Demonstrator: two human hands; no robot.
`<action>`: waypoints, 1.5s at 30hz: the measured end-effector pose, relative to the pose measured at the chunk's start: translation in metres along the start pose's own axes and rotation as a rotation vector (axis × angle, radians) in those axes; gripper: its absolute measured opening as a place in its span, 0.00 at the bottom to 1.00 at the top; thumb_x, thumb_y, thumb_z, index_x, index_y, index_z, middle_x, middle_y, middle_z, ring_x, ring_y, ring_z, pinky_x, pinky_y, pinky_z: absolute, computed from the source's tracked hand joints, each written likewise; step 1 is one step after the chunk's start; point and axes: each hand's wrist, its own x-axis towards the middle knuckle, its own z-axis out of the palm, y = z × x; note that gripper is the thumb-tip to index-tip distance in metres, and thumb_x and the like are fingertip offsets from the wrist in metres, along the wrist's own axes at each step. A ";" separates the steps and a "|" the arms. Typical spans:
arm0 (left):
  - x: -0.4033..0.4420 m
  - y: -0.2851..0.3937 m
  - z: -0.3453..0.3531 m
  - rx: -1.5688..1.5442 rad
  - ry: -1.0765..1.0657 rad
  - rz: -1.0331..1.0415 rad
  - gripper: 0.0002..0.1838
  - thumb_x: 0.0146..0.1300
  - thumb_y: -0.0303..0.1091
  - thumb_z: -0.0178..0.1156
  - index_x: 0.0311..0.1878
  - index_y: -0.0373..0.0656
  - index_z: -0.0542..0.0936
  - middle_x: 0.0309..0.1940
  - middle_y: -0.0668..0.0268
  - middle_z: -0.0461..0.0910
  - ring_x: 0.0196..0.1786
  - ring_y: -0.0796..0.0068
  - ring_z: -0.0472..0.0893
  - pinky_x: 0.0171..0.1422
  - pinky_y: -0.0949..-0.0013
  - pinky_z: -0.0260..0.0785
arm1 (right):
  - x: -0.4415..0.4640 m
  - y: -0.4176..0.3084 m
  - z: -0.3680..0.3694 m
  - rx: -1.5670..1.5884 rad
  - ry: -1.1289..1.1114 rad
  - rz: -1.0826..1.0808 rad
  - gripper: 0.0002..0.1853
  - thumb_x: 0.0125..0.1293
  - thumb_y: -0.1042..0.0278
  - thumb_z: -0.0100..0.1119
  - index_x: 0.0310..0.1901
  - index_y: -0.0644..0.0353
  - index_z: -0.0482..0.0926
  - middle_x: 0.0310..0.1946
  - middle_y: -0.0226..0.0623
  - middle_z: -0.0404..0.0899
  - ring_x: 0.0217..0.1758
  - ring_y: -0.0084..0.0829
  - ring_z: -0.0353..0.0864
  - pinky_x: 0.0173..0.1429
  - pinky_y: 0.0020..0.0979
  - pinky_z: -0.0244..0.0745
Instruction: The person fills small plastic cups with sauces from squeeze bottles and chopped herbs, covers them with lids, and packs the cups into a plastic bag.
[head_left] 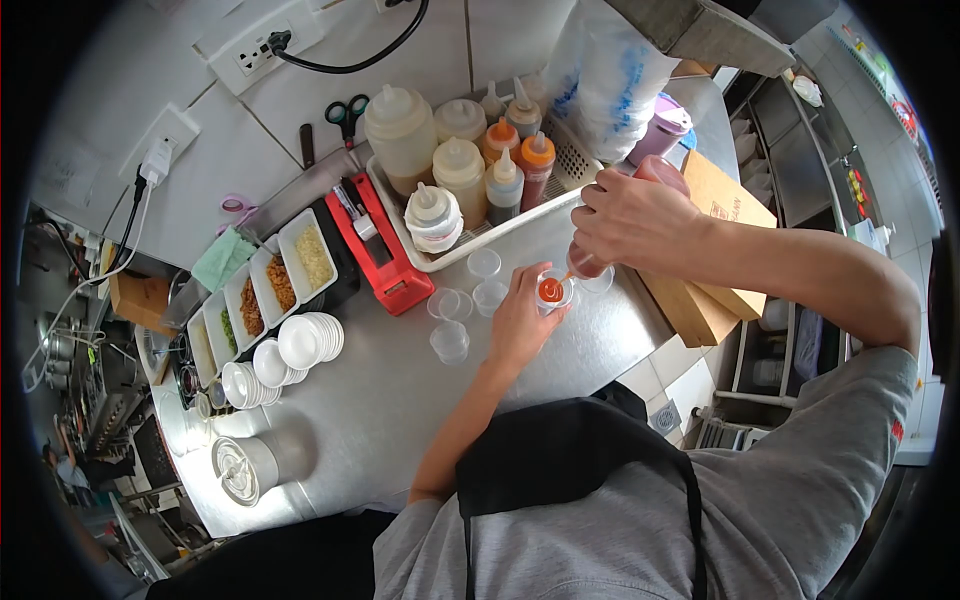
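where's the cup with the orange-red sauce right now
In the head view, the clear plastic cup is just right of centre, held in the left hand, next to the squeeze bottle in the right hand.

A metal table (380,430) stood against a white tiled wall (235,150) in a kitchen, its dull silver top catching bright light toward the near left. Two electrical outlets were set in the wall: one on the far side (262,57), feeding a black cord (350,69), the other (168,130) farther left with a white plug (157,160). Metal shelving (790,115) lined the right, beside a second pale tiled wall (905,190). Light floor tiles (643,380) and a square drain (664,418) showed past the table's right edge. Dimmer kitchen counters (105,400) ran along the left.
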 end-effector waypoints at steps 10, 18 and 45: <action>0.000 0.010 -0.002 -0.007 0.058 0.104 0.31 0.49 0.35 0.69 0.57 0.44 0.67 0.49 0.61 0.71 0.48 0.58 0.77 0.48 0.61 0.72 | 0.005 -0.004 0.014 -0.031 -0.027 -0.004 0.11 0.53 0.60 0.61 0.38 0.51 0.77 0.36 0.24 0.73 0.45 0.25 0.73 0.50 0.27 0.63; 0.002 0.013 -0.003 -0.020 0.038 0.050 0.31 0.49 0.35 0.69 0.56 0.45 0.67 0.49 0.61 0.71 0.48 0.58 0.77 0.48 0.61 0.72 | -0.001 0.005 -0.003 0.003 -0.022 -0.005 0.09 0.53 0.62 0.61 0.37 0.50 0.77 0.35 0.22 0.72 0.46 0.24 0.73 0.51 0.26 0.62; 0.002 0.004 0.004 -0.059 -0.022 0.008 0.31 0.49 0.32 0.69 0.57 0.44 0.68 0.51 0.60 0.71 0.52 0.59 0.75 0.53 0.62 0.70 | -0.023 0.012 -0.012 -0.103 0.015 0.053 0.06 0.52 0.57 0.60 0.25 0.46 0.82 0.27 0.16 0.75 0.39 0.21 0.73 0.45 0.24 0.62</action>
